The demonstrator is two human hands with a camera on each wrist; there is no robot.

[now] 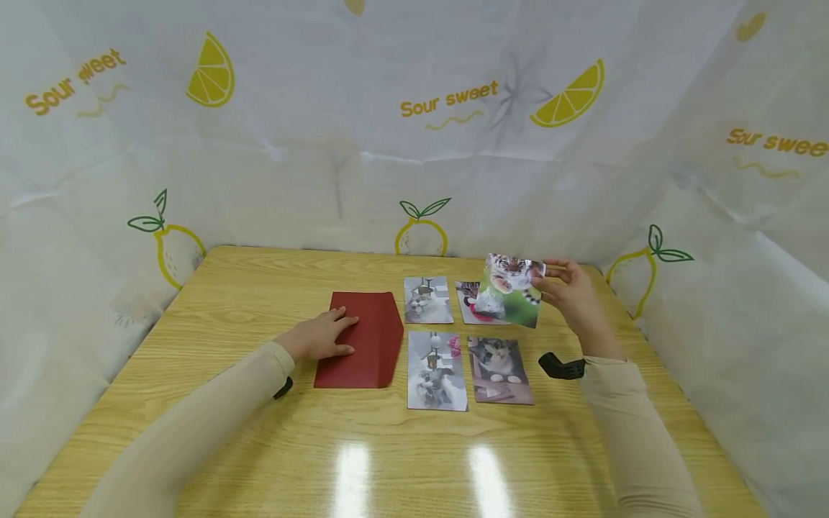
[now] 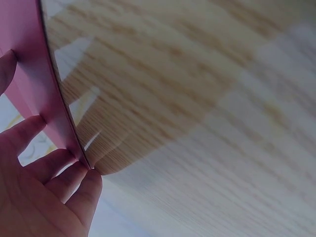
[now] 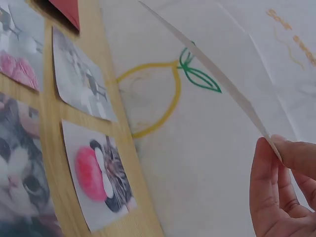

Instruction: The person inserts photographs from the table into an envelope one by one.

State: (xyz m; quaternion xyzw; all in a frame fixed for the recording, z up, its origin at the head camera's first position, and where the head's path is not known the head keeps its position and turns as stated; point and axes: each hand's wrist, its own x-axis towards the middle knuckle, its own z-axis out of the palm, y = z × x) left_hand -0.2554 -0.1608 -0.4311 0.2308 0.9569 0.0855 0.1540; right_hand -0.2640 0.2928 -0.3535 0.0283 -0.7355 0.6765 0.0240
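My left hand (image 1: 322, 335) rests with spread fingers on a red envelope (image 1: 369, 360), whose flap points right. In the left wrist view, the fingertips (image 2: 37, 121) touch the envelope's red surface (image 2: 34, 64). My right hand (image 1: 576, 298) pinches a tiger photo card (image 1: 518, 298) by its right edge, raised above the table. In the right wrist view this card (image 3: 217, 74) shows nearly edge-on between thumb and fingers. Beneath it, a photo with a pink-red round shape (image 3: 91, 173) is partly covered in the head view.
Three more photos lie right of the envelope: a pale cat picture (image 1: 427, 309) at the back, another pale one (image 1: 437, 381) in front, and a grey-and-white cat (image 1: 501, 367). A white curtain with lemon prints (image 1: 311, 144) stands behind the wooden table (image 1: 259, 446).
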